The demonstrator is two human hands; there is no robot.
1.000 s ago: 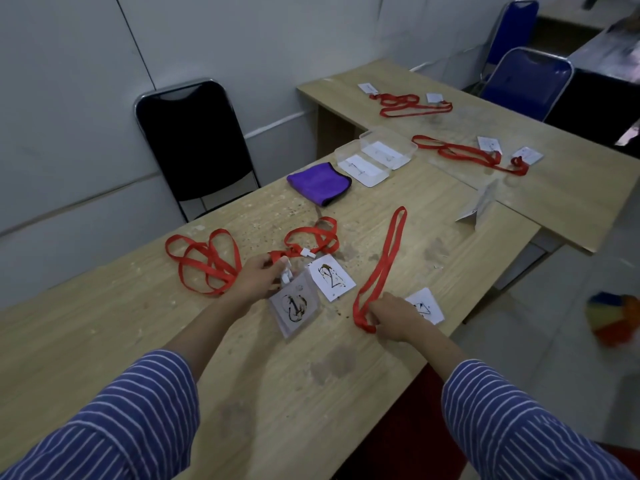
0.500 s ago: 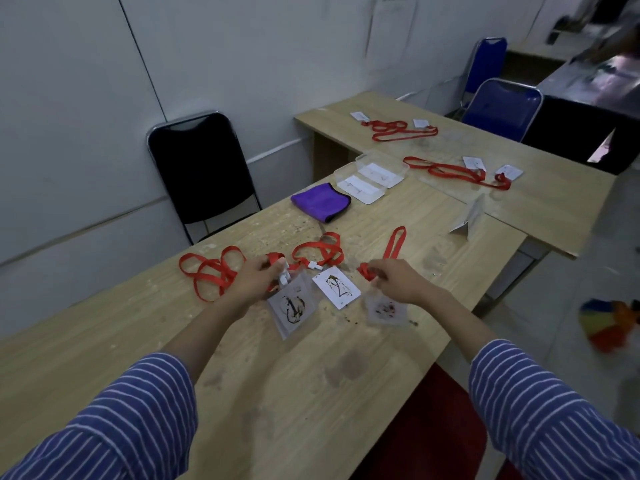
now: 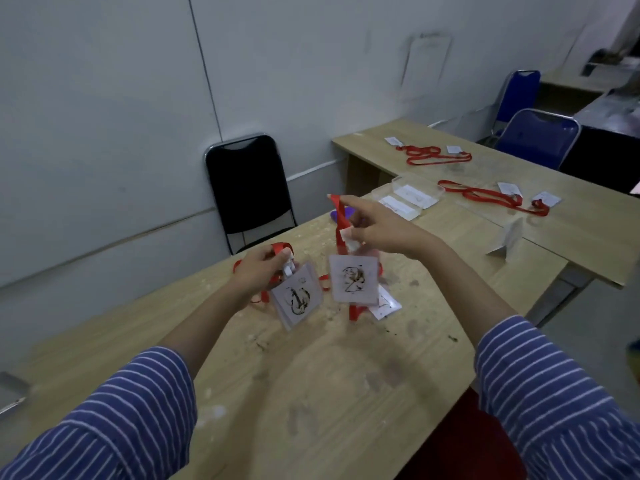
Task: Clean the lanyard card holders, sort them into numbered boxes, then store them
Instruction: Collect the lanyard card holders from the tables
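Each hand lifts a card holder — left hand [image 3: 259, 268], right hand [image 3: 377, 230].

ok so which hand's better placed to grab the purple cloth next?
Right, probably. The right hand is raised just in front of the purple cloth, though it holds the "2" card holder. The left hand is nearer the person, gripping the "1" card holder.

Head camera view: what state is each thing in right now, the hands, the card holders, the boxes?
Left hand: grips the clip of the card holder marked 1, lifted, smeared.
Right hand: pinches a red lanyard; card holder marked 2 hangs from it, smeared.
Third card holder: lying on the table.
Clear boxes: open, lidless.
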